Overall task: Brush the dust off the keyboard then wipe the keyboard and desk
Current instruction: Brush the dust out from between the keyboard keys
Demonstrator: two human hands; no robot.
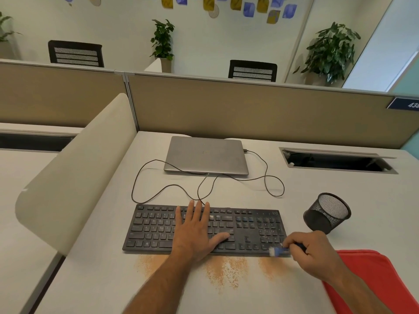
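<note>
Pale desk streaked with orange dust along the near edge, black keyboard just behind it, left hand flat across the middle keys, right hand gripping small blue brush at the keyboard's near right corner

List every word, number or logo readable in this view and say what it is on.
"43", cut off by the frame edge: blue sign on the partition.
Round badge on the keyboard: too small to read.
Key legends: blurred.
Laptop lid logo: too faint.
</note>
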